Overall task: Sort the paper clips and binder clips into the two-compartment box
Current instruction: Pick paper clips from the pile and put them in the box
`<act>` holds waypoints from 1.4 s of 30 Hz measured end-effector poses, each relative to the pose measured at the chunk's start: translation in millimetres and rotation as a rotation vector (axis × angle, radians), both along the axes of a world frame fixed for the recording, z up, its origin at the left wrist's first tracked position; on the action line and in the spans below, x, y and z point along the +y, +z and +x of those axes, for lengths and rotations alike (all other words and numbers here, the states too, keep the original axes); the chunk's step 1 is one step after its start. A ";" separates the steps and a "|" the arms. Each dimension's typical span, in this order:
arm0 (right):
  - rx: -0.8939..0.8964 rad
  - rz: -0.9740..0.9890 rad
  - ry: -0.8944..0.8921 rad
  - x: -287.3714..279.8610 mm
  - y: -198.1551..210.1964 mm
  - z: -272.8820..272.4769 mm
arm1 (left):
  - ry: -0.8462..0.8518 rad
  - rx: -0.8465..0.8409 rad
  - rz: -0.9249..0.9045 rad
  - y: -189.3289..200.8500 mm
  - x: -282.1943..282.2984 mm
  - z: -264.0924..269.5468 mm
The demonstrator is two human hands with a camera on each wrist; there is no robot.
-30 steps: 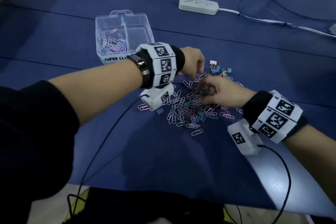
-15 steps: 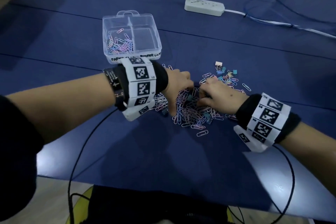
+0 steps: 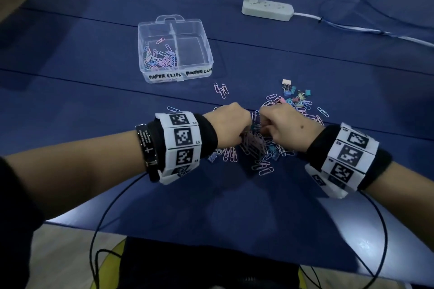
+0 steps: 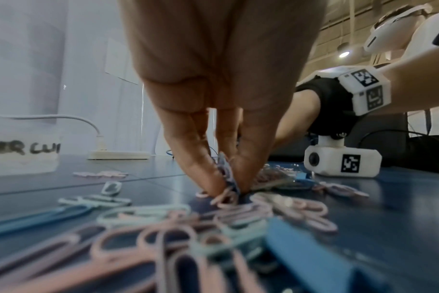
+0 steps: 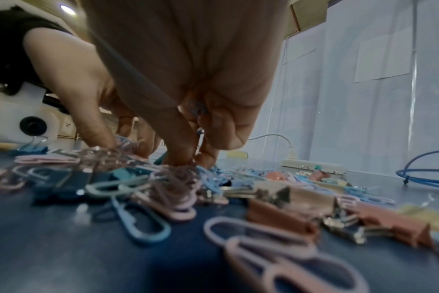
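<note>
Paper clips [image 3: 254, 148] are heaped on the blue table cover [image 3: 164, 206] between the two hands, with binder clips [image 3: 296, 96] mixed in and gathered mostly at the pile's far right edge. A pinch of pink paper clips is held between the bunched fingertips of the left hand [image 3: 229, 128], as seen in the left wrist view. The right hand [image 3: 285, 128] is curled down into the pile, with blue clips seemingly tucked in its fingers. Plastic-coated wire loops like these are judged light, slick and prone to tangling, so small bunches are best nipped at the fingertips and shaken loose. The binder clips, folded metal with wire handles, are judged stiffer and heavier, and are best taken by the body. The clear, rigid two-compartment box [image 3: 175, 77] stands beyond the pile; paper clips are seen in its left compartment, while the right, marked for binder clips, appears empty.
</note>
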State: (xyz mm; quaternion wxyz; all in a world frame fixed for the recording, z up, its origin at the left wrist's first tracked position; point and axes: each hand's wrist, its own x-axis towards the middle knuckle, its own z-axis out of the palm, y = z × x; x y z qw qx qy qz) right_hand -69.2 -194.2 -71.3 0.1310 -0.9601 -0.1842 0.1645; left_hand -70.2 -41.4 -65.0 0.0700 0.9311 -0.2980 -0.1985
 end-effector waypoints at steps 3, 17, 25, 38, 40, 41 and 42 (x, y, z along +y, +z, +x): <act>0.030 0.088 -0.086 -0.6 0.4 0.8 | 0.014 -0.020 -0.005 2.4 -5.1 0.0; 0.346 0.373 -0.361 -14.8 8.8 12.9 | 0.693 0.894 -0.993 12.0 36.8 47.6; 0.828 1.171 -0.612 -20.1 21.0 17.7 | 0.819 1.204 -1.126 3.0 54.5 49.1; 0.968 1.253 -0.544 1.8 20.6 20.1 | 0.615 1.022 -0.857 10.9 67.4 44.8; 0.982 1.235 -0.558 5.1 17.8 20.3 | 0.623 0.975 -0.792 9.7 69.8 42.5; 0.984 1.226 -0.560 6.4 15.8 20.7 | 0.623 0.923 -0.731 8.7 70.6 41.2; 0.990 1.221 -0.560 7.9 14.1 20.9 | 0.617 0.856 -0.657 7.2 71.6 40.0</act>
